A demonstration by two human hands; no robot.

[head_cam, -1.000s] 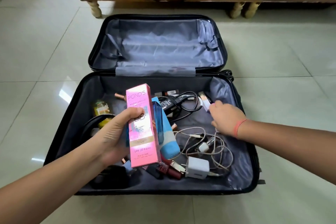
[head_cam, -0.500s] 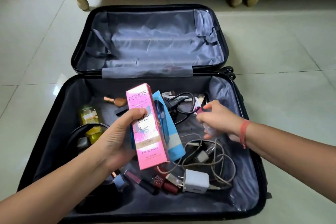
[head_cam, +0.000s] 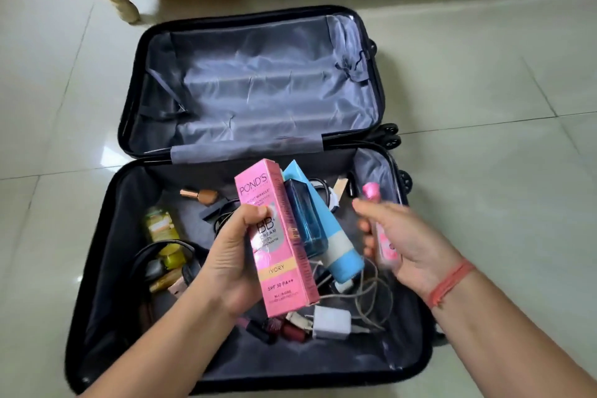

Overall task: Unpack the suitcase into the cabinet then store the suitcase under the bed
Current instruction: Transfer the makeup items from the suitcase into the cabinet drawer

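Over the fabric-lined suitcase (head_cam: 89, 284), left hand (head_cam: 226, 265) grips a rectangular pink carton (head_cam: 281, 268) and smooth blue tube (head_cam: 342, 255) — right hand (head_cam: 416, 245) curls round a slim pink-capped bottle (head_cam: 385, 242).

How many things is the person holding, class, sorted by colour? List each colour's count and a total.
Pink: 2 (Pond's box in left hand, small bottle in right hand)
Blue: 2 (glass bottle and tube, both in left hand)
Total: 4
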